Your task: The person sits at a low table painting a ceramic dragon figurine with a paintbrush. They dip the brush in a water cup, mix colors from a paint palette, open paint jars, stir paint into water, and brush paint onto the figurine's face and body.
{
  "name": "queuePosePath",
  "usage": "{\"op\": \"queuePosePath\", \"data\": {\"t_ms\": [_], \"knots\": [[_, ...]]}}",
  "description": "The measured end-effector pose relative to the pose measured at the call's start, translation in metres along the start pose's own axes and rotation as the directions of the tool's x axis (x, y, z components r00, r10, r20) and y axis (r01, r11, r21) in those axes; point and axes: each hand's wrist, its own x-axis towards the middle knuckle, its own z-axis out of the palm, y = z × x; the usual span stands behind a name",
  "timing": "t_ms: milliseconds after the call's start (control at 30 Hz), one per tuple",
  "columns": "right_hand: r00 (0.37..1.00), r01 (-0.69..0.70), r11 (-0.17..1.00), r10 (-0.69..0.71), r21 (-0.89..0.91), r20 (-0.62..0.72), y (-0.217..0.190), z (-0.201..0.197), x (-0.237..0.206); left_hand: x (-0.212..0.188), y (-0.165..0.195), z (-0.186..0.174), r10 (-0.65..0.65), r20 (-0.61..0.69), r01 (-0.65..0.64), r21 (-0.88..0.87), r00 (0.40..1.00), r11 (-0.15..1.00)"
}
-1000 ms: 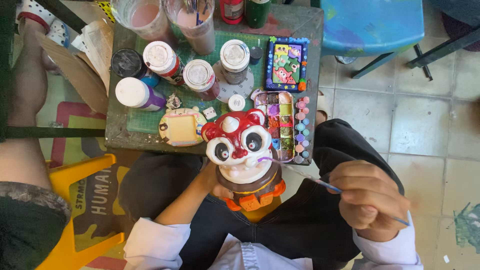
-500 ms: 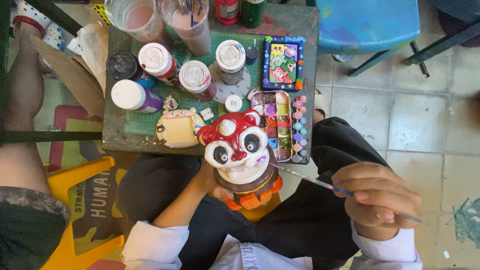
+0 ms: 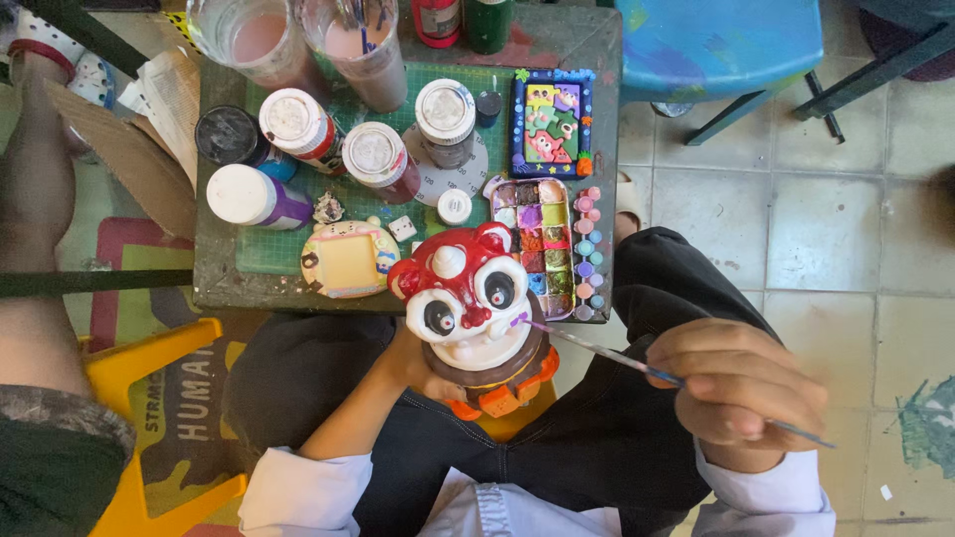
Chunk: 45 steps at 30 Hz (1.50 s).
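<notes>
1. The right hand (image 3: 741, 393) has its grip pinched around a thin paintbrush (image 3: 637, 363), fingers curled over the middle of the handle. A second ago the brush tip hung off to the side of the figurine; now it has swung in and touches the white cheek of the figurine (image 3: 476, 308), just beside the right-hand eye.

2. The left hand (image 3: 423, 363) is mostly hidden behind the figurine. Its grip is wrapped about the brown and orange base, holding the piece upright over the lap, below the near edge of the desk (image 3: 214, 283). It sits much as it did a moment ago, only turned slightly toward the brush.

3. The tip carries a purplish colour. With the bristles now on the surface, I judge that the painting stroke is in hand rather than the loading of paint.

4. Just beyond the brush tip, further from the right grip, lies the paint palette (image 3: 545, 244) with its many small wells, touching nothing but the desk. Beside it stands a small painted picture frame (image 3: 550, 119).

5. Beyond the left grip, on the green mat, lies a small yellow frame-shaped figure (image 3: 345, 261). Past it stand several capped paint bottles (image 3: 373, 159) and two water cups (image 3: 353, 45), the water cloudy pink.

6. At the left another person's arm (image 3: 35, 189) rests well apart from the work.
</notes>
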Motion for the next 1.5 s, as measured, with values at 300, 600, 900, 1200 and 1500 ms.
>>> {"op": "queuePosePath", "data": {"t_ms": [300,600,900,1200,1500], "knots": [[0.999,0.02,0.997,-0.017,-0.076,0.043,-0.001,-0.001,0.003,0.008,0.011,0.004,0.011,0.008,-0.011,0.018,1.0,1.0],[0.978,-0.095,0.995,0.092,0.003,0.185,-0.024,-0.001,0.019,0.01,0.02,0.012,0.015,0.017,-0.016,0.047,1.0,0.999],[0.996,-0.08,0.995,0.082,-0.05,0.025,-0.01,0.008,0.008,0.017,0.03,0.018,0.026,0.044,-0.027,0.026,0.999,0.999],[0.993,-0.059,0.998,0.058,0.007,0.099,-0.009,-0.001,0.01,0.013,0.021,0.017,0.052,-0.086,-0.042,0.116,0.995,0.992],[0.913,-0.389,0.921,0.381,-0.029,-0.147,0.036,-0.022,-0.02,0.011,0.023,-0.011,-0.045,0.07,0.051,-0.096,0.997,0.994]]}}
